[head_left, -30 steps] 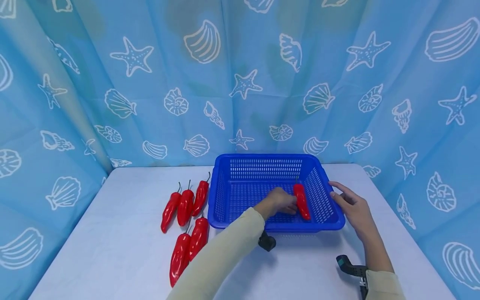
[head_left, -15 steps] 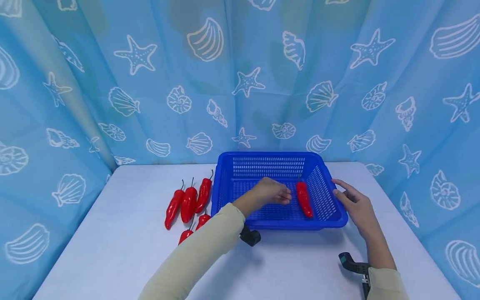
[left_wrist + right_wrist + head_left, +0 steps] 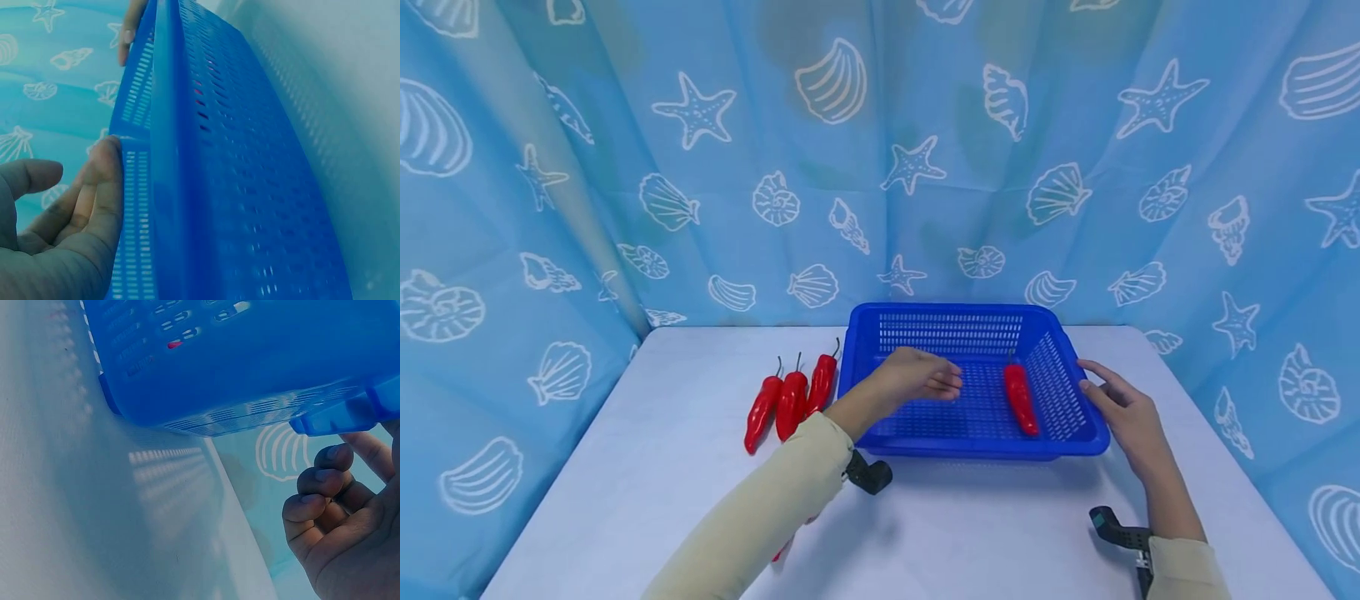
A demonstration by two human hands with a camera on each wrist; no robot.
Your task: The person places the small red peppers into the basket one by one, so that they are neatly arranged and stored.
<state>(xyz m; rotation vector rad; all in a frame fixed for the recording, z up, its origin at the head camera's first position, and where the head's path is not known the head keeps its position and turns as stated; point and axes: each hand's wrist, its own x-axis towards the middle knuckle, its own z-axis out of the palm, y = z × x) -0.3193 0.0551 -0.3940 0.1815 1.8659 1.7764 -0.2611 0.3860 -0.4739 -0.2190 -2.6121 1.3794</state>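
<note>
In the head view a blue plastic basket (image 3: 977, 447) with slotted walls stands on the table. One red chili pepper (image 3: 1021, 400) lies inside it, near the right wall. My left hand (image 3: 917, 375) hovers over the basket's left half, its fingers loosely bent and nothing between them; the left wrist view shows the thumb apart from the fingers. At the right rim my right hand (image 3: 1127, 417) pinches the basket's edge between thumb and index finger, while its other fingers curl below in the right wrist view. Left of the basket, three red chili peppers (image 3: 762, 414) lie side by side.
My left sleeve (image 3: 760, 508) crosses the near left of the white table (image 3: 625, 467) and hides most of the nearer peppers; a red tip (image 3: 781, 552) shows beside it. Behind hangs a blue shell-patterned curtain (image 3: 737, 225). Black wrist mounts (image 3: 870, 475) sit on both arms.
My left hand has drawn left, away from the chili pepper in the basket, and its sleeve now covers the nearer peppers. The right hand stays at the rim. The head view has shifted slightly.
</note>
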